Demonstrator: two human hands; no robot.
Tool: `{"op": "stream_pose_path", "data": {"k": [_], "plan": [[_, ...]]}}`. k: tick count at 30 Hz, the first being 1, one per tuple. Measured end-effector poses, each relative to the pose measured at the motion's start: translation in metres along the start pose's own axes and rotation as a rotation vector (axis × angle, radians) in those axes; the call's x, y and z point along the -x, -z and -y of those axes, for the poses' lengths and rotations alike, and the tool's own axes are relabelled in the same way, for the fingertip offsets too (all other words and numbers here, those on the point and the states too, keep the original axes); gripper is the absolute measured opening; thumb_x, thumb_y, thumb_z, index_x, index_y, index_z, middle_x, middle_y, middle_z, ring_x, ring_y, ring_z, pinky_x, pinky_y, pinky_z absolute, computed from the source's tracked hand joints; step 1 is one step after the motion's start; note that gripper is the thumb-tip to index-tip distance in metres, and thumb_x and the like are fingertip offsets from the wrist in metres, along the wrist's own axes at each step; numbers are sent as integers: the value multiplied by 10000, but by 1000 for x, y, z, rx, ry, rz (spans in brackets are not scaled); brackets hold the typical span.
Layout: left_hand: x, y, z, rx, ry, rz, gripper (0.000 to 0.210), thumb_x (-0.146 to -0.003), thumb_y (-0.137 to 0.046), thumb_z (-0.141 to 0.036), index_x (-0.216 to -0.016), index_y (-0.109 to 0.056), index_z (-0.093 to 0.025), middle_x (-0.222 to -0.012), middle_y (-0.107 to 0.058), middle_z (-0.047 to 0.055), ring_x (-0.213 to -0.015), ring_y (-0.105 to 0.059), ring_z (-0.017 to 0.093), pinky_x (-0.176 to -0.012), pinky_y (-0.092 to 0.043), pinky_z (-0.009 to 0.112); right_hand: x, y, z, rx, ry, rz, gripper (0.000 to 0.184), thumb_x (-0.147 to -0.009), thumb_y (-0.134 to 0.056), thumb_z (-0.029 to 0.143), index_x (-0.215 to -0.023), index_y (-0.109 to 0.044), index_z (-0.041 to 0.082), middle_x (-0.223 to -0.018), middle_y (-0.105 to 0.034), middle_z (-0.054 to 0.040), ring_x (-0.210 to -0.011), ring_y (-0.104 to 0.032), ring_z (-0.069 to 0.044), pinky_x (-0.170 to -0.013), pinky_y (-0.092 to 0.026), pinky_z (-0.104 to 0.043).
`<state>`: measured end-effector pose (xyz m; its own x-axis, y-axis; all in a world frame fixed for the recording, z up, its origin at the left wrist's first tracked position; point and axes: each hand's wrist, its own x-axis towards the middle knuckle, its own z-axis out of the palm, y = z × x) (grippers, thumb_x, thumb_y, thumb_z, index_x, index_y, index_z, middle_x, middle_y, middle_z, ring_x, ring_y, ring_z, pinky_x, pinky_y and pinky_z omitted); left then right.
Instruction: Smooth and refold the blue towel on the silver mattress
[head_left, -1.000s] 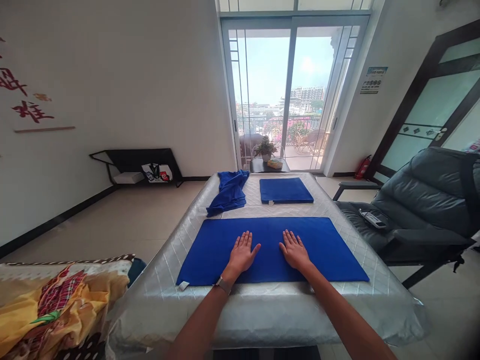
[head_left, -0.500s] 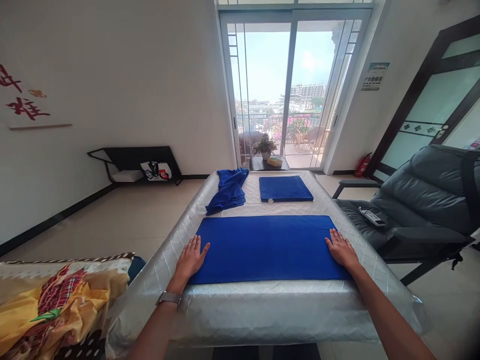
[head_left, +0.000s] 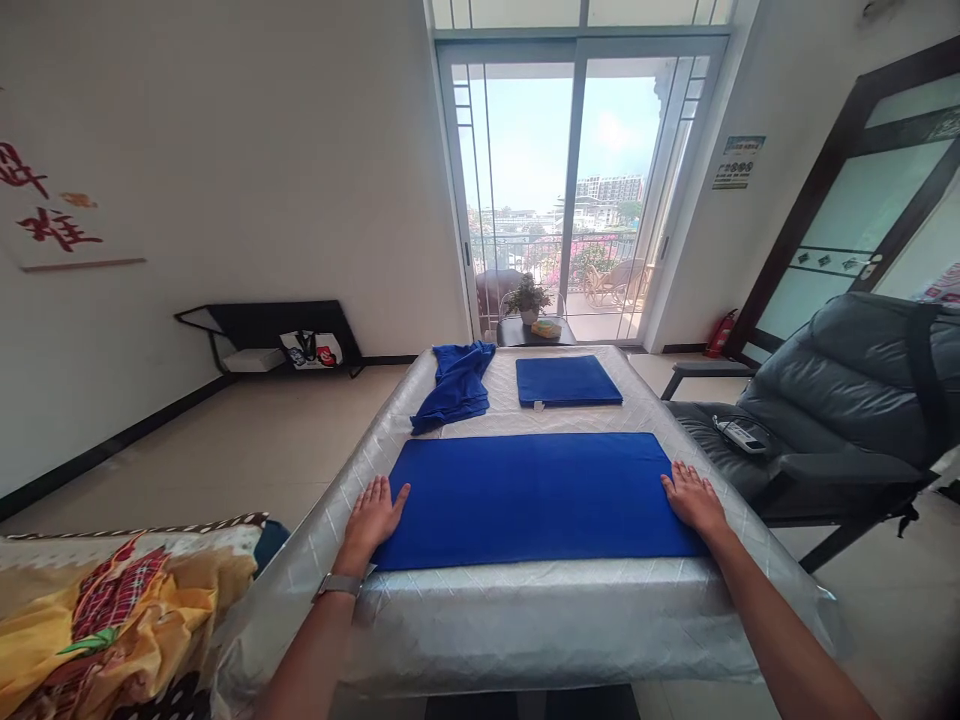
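A long blue folded cloth point(head_left: 525, 500) lies flat across the near part of the table, which has a silvery quilted cover point(head_left: 555, 625). At its left edge rests my left hand point(head_left: 376, 515), fingers stretched out and thumb over the cloth. My right hand point(head_left: 694, 497) lies at the opposite short edge, flat with fingers extended. Neither hand grips anything. Farther back, a smaller blue folded cloth point(head_left: 568, 380) with a white tag sits neatly on the right. Left of it is a crumpled blue cloth point(head_left: 454, 388).
A grey recliner point(head_left: 847, 400) holding a power strip point(head_left: 740, 435) stands close on the right. Yellow and plaid clothing point(head_left: 142, 620) lies on a patterned surface at lower left. Beyond the table's far end, a chair bears a potted plant point(head_left: 529, 298) before glass sliding doors.
Both hands have shifted slightly outward, the right one farther toward the table's right side. The cloths look unmoved, and the view has tilted up a little.
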<state>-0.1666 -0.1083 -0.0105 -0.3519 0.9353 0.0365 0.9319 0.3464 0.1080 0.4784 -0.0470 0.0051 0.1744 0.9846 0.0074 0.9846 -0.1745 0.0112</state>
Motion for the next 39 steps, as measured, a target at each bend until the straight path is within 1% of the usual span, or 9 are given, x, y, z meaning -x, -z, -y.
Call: {"op": "stream_pose_path", "data": {"k": [2, 4, 8, 12, 14, 17, 23, 27, 39], "plan": [[1, 3, -15, -12, 2, -25, 859, -989, -185, -627, -1506, -326, 44, -1592, -289, 239, -1497, -252, 314, -1228, -197, 473, 4, 3, 10, 2, 37, -73, 641, -1010, -203, 370, -1547, -315, 38, -1619, -292, -134, -1504, -222, -265, -1227, -150, -456], [4, 5, -44, -5, -94, -79, 859, -994, -173, -628, -1499, -340, 47, -1583, -307, 245, -1492, -267, 316, -1225, -213, 476, 9, 7, 32, -17, 117, -157, 619, -1004, -219, 332, -1539, -337, 44, -1612, -311, -133, -1510, -203, -251, -1233, -116, -448], [17, 10, -132, 74, -412, -123, 816, -999, -131, -641, -1517, -372, -59, -1578, -366, 178, -1477, -316, 272, -1213, -268, 434, 21, 21, 110, -127, 313, -162, 603, -1022, -201, 354, -1542, -350, 89, -1612, -312, -104, -1512, -199, -213, -1229, -158, -422], [28, 6, -215, 125, -626, -121, 796, -1011, -111, -615, -1514, -379, -58, -1578, -373, 165, -1485, -301, 246, -1223, -258, 400, 30, 35, 191, -225, 474, -93, 619, -1038, -182, 405, -1556, -321, 97, -1620, -288, -97, -1515, -189, -206, -1229, -156, -404], [31, -1, -238, 139, -661, -134, 757, -1023, -122, -584, -1517, -378, -71, -1580, -371, 160, -1489, -291, 243, -1225, -258, 411, 32, 35, 218, -244, 525, -65, 624, -1038, -179, 410, -1559, -314, 95, -1624, -273, -97, -1517, -179, -204, -1230, -143, -392], [31, -13, -252, 145, -652, -98, 713, -1031, -131, -558, -1529, -367, -105, -1582, -371, 145, -1489, -290, 241, -1222, -267, 435, 32, 27, 238, -229, 515, 0, 621, -1030, -194, 389, -1565, -299, 93, -1629, -253, -99, -1520, -168, -205, -1230, -128, -394], [32, -14, -247, 136, -611, -29, 809, -998, -87, -631, -1547, -318, -83, -1613, -297, 143, -1509, -230, 238, -1243, -199, 423, 26, 12, 232, -205, 491, 45, 668, -1021, -171, 454, -1588, -224, 106, -1651, -184, -67, -1528, -121, -195, -1237, -80, -411], [29, -9, -223, 100, -574, 18, 814, -989, -84, -648, -1566, -278, -108, -1630, -257, 118, -1518, -196, 231, -1248, -170, 415, 19, 12, 205, -172, 443, 64, 686, -1020, -142, 487, -1596, -193, 117, -1657, -168, -53, -1530, -102, -189, -1239, -62, -408], [-16, -15, -51, -50, -282, -81, 830, -989, -87, -620, -1542, -300, -39, -1607, -292, 188, -1498, -260, 292, -1209, -236, 485, -11, -5, 74, -29, 199, 16, 715, -1003, -168, 492, -1593, -188, 90, -1660, -168, -60, -1528, -122, -202, -1241, -81, -411]]}}
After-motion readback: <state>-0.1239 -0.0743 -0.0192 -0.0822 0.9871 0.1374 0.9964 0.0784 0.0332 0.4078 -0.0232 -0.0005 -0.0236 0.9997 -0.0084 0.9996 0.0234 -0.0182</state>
